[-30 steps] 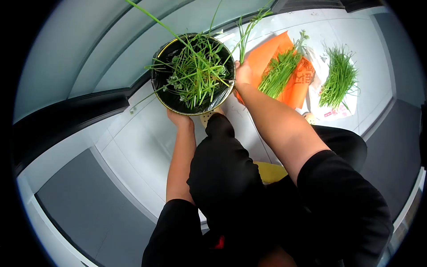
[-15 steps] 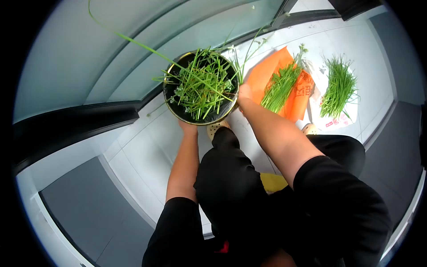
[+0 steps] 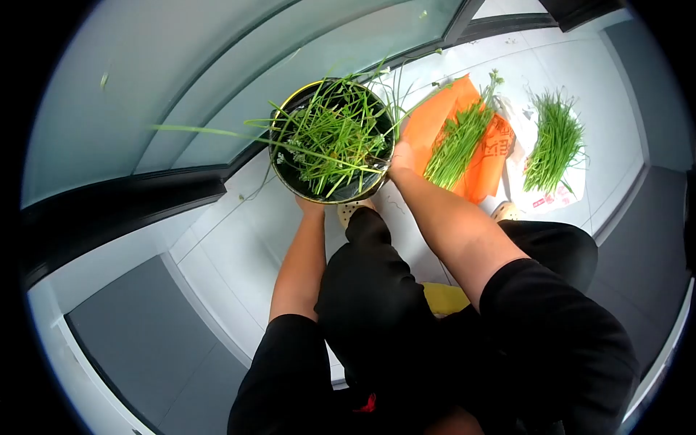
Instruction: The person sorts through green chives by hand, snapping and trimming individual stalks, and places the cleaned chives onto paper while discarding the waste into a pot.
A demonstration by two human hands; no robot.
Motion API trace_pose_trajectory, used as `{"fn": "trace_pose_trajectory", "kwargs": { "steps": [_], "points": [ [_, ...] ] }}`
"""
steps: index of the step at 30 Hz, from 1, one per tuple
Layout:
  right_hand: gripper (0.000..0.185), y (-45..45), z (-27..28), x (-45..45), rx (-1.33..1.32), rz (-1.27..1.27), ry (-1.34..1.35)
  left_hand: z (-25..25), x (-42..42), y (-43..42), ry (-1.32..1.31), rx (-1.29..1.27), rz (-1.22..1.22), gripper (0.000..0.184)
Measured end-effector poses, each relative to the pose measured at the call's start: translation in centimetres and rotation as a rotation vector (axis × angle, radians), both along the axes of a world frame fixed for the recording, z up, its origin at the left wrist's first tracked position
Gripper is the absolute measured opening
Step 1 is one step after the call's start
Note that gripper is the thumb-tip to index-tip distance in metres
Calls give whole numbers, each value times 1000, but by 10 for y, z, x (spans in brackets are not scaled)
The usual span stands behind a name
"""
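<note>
Between my two hands is a round black bin [image 3: 288, 98] with a yellow rim, its mouth facing me. Loose green stalks [image 3: 337, 134], some with small white flowers, fill it, and several stick out past the rim. My left hand [image 3: 310, 206] grips its near lower side, mostly hidden beneath it. My right hand [image 3: 402, 156] holds the right side by the rim; its fingertips are hidden behind the wall. To the right, a bunch of chives [image 3: 460, 148] lies on an orange bag [image 3: 496, 156]. Farther right is a second chive bunch [image 3: 554, 141] on a white bag [image 3: 540, 199].
A frosted glass panel [image 3: 217, 65] with a black bottom frame [image 3: 145, 206] stands close on the left. Light floor tiles [image 3: 225, 283] lie below. My beige clogs [image 3: 351, 211] and a yellow object [image 3: 444, 297] are under me.
Stalks in the bin have shifted. The long stalk that reached up to the top left now points lower to the left. The bin has moved slightly right in my hands.
</note>
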State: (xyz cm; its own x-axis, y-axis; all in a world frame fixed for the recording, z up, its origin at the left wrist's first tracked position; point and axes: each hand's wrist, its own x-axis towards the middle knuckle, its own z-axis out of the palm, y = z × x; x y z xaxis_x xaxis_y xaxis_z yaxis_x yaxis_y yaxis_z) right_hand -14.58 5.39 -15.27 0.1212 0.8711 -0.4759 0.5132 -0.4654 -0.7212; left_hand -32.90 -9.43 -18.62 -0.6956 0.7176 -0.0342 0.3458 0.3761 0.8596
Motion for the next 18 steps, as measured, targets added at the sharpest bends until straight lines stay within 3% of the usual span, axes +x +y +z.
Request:
{"fn": "trace_pose_trajectory", "kwargs": {
  "steps": [2,3,4,6,8,9,10,11,13,16,17,18],
  "points": [
    [29,3,5,0,17,13,-4,-31,-9,-5,-862,482,82,41],
    [29,2,-1,0,43,26,-1,-34,-1,-3,-661,451,113,33],
    [29,2,-10,0,35,27,-3,-34,-4,-3,-1026,569,208,33],
    [29,5,-25,-1,8,-39,137,-29,2,-3,-646,356,107,35],
    [29,7,-40,0,-27,-82,240,-3,5,-2,-891,293,232,38],
    [29,7,-57,4,53,-25,253,11,14,-1,-654,165,196,38],
    [28,7,-31,9,85,60,127,21,18,-2,-416,38,159,38],
    [27,5,-4,13,119,140,-1,35,16,-4,-415,40,162,38],
    [27,9,8,31,147,149,-35,63,7,-20,-759,-50,527,33],
    [28,5,12,64,160,70,27,92,-13,-41,-675,162,741,23],
    [28,0,13,74,145,-11,123,100,-14,-42,-674,166,741,23],
    [28,-5,15,82,150,-10,124,113,-14,-39,-498,172,674,24]
  ]
}}
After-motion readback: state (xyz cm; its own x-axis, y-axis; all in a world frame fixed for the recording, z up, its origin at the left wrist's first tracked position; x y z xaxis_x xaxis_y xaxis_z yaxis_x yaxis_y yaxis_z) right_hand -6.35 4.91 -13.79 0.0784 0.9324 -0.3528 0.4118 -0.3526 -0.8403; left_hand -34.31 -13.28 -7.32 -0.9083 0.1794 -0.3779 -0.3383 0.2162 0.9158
